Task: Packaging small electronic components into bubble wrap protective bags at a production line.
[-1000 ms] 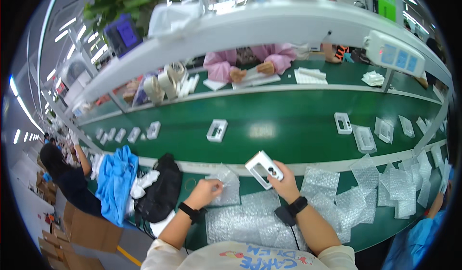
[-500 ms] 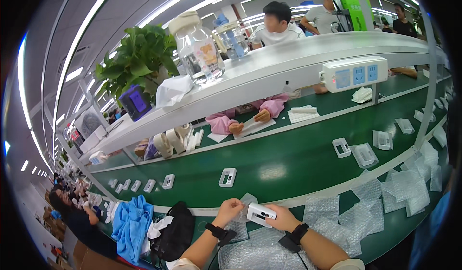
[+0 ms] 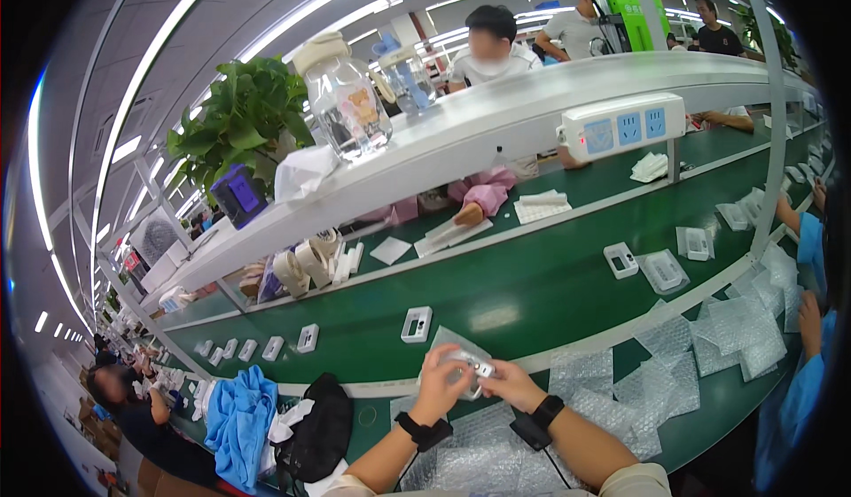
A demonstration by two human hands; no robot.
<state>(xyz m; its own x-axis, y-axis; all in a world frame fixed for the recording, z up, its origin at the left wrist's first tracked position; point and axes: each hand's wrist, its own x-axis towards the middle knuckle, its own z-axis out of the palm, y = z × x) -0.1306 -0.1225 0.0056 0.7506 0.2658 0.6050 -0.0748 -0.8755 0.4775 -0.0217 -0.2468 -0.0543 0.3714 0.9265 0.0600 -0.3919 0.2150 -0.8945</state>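
Black straps circled the person's wrists, close over overlapping squares of clear bubble wrap on a green bench. Just beyond them, the left hand had its fingers curled and drawn together on a see-through plastic bag; whether they also pressed on what the other hand held, I couldn't tell. The right hand pinched, thumb against fingers, the end of a white plastic housing with small dark marks. That housing sat between the two hands, right against the bag; how much of it was inside, the fingers hid from me.

Off to the left, a black fabric bag slumped beside a crumpled light-blue cloth. At the far right showed a co-worker's blue sleeve.

Past the bench's pale edge ran a glossy green belt. One white rectangular frame lay nearest on it, with a row of similar pieces trailing leftward. Across the belt, a pink sleeve reached toward white sheets. Higher up, a white power strip with blue sockets hung along a white shelf, where a clear bottle stood.
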